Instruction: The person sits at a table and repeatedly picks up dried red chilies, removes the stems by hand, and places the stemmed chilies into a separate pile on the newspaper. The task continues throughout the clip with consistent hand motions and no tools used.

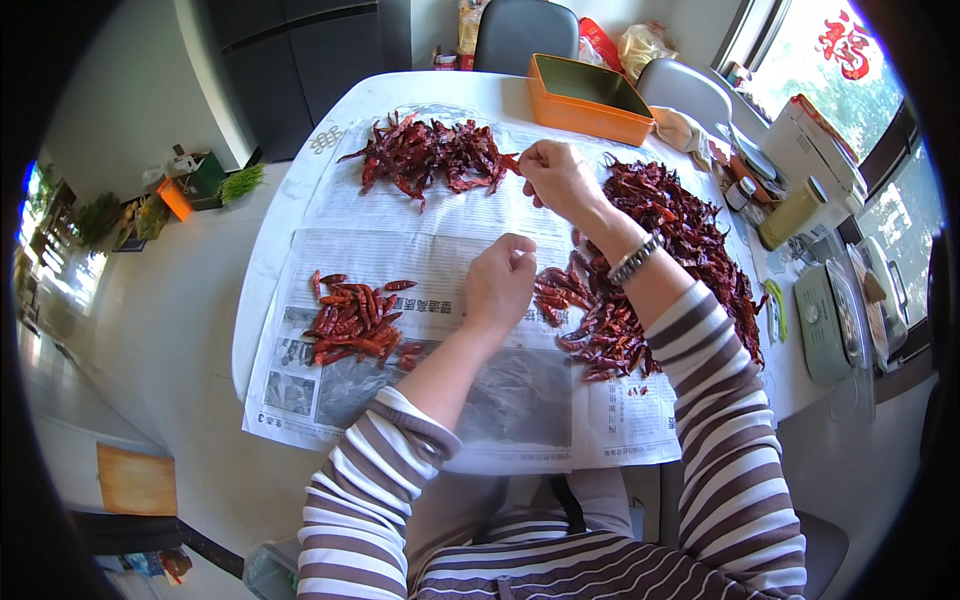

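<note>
Newspaper sheets cover much of a white table, with dried red chilies on them in several heaps. My right hand has its fingers closed on a dried red chili, at the right edge of the far heap. My left hand is curled above the middle of the newspaper; whether its fingers hold anything is hidden. A small heap of smoother chilies lies to its left. Under and beside my right forearm spreads a large heap, with shorter chilies at its near left side.
An orange rectangular box stands open at the far right of the table. Along the right side are a cloth, a lidded jar, a small bottle, green-handled scissors or a similar tool and a green appliance. Chairs stand behind.
</note>
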### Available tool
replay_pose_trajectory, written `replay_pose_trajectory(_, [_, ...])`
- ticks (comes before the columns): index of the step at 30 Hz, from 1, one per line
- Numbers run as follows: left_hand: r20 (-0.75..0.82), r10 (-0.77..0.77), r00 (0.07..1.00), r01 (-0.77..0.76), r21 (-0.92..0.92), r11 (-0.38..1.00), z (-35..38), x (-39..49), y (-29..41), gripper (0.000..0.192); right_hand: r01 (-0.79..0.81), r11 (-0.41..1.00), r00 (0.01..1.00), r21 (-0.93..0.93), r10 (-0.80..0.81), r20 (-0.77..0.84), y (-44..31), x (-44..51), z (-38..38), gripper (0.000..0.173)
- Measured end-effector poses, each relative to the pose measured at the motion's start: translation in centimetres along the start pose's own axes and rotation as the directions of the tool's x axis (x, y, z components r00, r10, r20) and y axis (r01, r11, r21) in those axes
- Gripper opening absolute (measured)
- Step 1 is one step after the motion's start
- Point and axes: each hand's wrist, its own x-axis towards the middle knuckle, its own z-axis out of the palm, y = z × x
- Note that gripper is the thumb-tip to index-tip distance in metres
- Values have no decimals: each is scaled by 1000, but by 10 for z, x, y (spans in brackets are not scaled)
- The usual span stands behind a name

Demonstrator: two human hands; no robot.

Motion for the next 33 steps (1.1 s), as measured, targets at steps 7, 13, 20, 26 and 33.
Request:
replay_pose_trajectory(7, [-3, -1, 1000, 2, 36, 999, -2, -1, 3, 18, -155, 949, 988, 273, 146, 53, -2, 40, 36, 18])
replay_pose_trajectory(13, [-37, 78, 996, -75, 71, 995, -3, -1, 4, 15, -239, 897, 971, 373, 208, 121, -10, 51, 62, 18])
replay_pose_trajectory(20, [-61, 112, 992, -106, 99, 989, -2, -1, 5, 15, -190, 928, 971, 319, 130, 199, -15, 38, 59, 28])
replay_pose_trajectory(26, [-29, 104, 994, -102, 85, 991, 1, 0, 0, 14, -149, 954, 961, 260, 78, 266, -8, 18, 35, 27])
replay_pose_trajectory(33, [8, 81, 997, -82, 48, 996, -1, 2, -4, 15, 11, 983, 965, 183, -59, 256, -11, -27, -12, 29])
